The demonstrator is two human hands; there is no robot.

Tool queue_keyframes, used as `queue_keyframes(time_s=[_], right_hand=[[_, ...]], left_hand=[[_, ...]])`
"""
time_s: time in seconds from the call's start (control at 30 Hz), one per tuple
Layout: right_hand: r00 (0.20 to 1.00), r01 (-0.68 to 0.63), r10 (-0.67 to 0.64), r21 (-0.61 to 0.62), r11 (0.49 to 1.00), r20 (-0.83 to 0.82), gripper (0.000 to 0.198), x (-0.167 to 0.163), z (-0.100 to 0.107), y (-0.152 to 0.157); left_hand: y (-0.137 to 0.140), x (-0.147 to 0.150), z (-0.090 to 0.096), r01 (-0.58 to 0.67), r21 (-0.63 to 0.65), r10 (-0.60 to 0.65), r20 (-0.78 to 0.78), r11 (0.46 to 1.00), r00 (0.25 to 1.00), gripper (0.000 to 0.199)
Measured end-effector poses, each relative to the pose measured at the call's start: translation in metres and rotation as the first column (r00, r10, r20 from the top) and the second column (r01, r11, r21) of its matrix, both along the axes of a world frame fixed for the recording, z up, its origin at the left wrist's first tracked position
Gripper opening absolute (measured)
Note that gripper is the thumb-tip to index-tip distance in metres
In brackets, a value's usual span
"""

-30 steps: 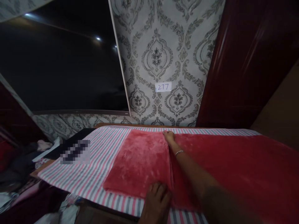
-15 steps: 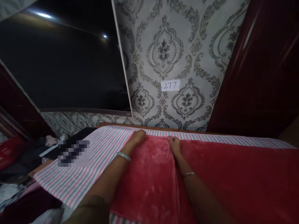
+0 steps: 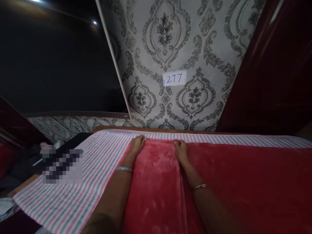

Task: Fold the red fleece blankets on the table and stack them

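A plush red blanket (image 3: 234, 182) lies over a striped cloth (image 3: 87, 165) in pink, grey and white. Part of the blanket is folded over itself, and the folded panel's edge runs down between my forearms. At the panel's far left corner, my left hand (image 3: 138, 143) pinches the blanket's edge with its fingers closed. My right hand (image 3: 181, 150) grips the same far edge at the panel's right corner, thumb pressed on the fabric. Both forearms reach forward over the blanket, each with a bracelet at the wrist.
Behind the table's wooden back edge (image 3: 97, 128) rises a patterned wall with a paper label (image 3: 174, 78) reading 277. A large dark television (image 3: 60, 65) hangs at the left. Dark red glossy panelling (image 3: 270, 78) stands right. A black flat object (image 3: 75, 143) and clothes lie left.
The view has shifted closer to the wall. My left hand has closed on the blanket's corner; my right hand keeps its hold on the fold's edge.
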State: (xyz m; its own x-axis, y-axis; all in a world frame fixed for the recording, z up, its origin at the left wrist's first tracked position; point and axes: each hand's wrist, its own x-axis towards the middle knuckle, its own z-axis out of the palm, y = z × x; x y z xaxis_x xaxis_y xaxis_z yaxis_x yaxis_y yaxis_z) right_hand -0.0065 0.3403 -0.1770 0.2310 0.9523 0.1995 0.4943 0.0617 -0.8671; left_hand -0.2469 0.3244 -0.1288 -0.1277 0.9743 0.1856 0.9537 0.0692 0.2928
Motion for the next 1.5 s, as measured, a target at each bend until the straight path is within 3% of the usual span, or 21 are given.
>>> queue_keyframes(time_s=[0.67, 0.9, 1.27, 1.37, 1.5], right_hand=[[0.998, -0.002, 0.003, 0.01, 1.0, -0.063, 0.027, 0.001, 0.006, -0.002], [0.997, -0.041, 0.048, 0.109, 0.993, -0.06, 0.036, 0.001, 0.009, -0.002], [0.999, -0.04, 0.04, 0.024, 0.999, -0.003, 0.034, 0.004, 0.006, 0.0], [0.999, -0.046, 0.047, 0.014, 0.999, -0.016, 0.034, 0.005, 0.007, 0.001], [0.998, -0.045, 0.044, -0.019, 0.999, -0.048, 0.033, 0.006, 0.006, 0.006]], left_hand=[[0.0, 0.006, 0.005, -0.049, -0.04, 0.046, -0.074, 0.998, 0.996, 0.026], [0.003, 0.005, 0.002, -0.053, -0.042, 0.049, -0.077, 0.998, 0.996, 0.026], [0.003, 0.0, -0.003, -0.045, -0.013, 0.045, 0.0, 0.999, 0.999, 0.023], [0.001, 0.002, 0.009, -0.044, 0.016, 0.044, 0.002, 0.999, 0.999, 0.022], [-0.014, 0.023, 0.042, -0.017, 0.085, 0.021, -0.048, 0.996, 0.999, 0.031]])
